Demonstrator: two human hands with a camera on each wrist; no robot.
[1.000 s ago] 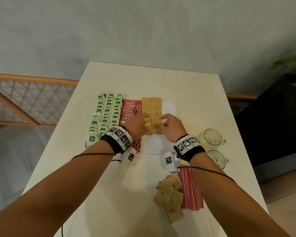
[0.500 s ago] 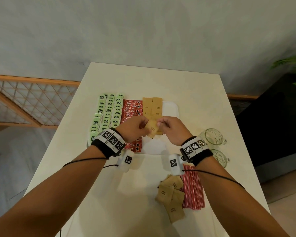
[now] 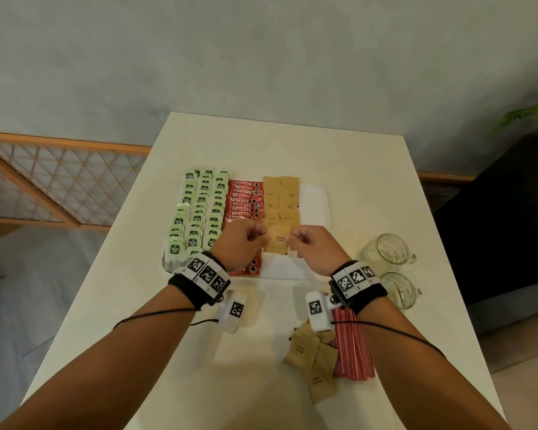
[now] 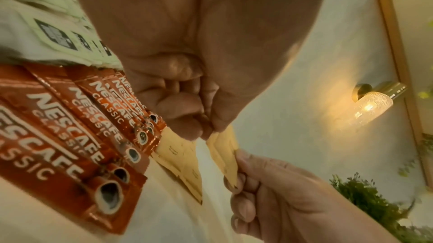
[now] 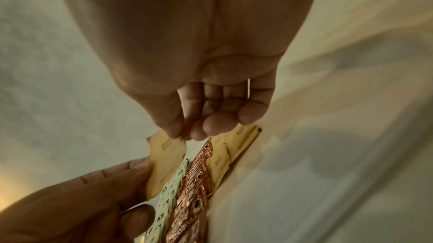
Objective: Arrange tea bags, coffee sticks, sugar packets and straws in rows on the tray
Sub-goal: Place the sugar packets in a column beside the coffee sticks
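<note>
A brown sugar packet (image 3: 278, 239) is held by its two side edges just above the near end of the sugar rows. My left hand (image 3: 263, 240) pinches its left edge and my right hand (image 3: 292, 238) pinches its right edge. The left wrist view shows the packet (image 4: 225, 154) hanging between both pinches. On the white tray (image 3: 316, 201) lie green tea bags (image 3: 199, 209), red coffee sticks (image 3: 244, 200) and two columns of sugar packets (image 3: 281, 197). Loose sugar packets (image 3: 312, 360) and red straws (image 3: 353, 347) lie on the table near me.
Two glass mugs (image 3: 385, 249) (image 3: 398, 288) stand at the right of the tray. The right strip of the tray is bare white. A wooden lattice rail (image 3: 59, 187) runs at the left below the table, and a dark cabinet (image 3: 494, 228) stands at the right.
Both hands were down on the sugar rows. They rose with one packet held tilted between them, and now hold it squared and closer to me over the near end of the rows.
</note>
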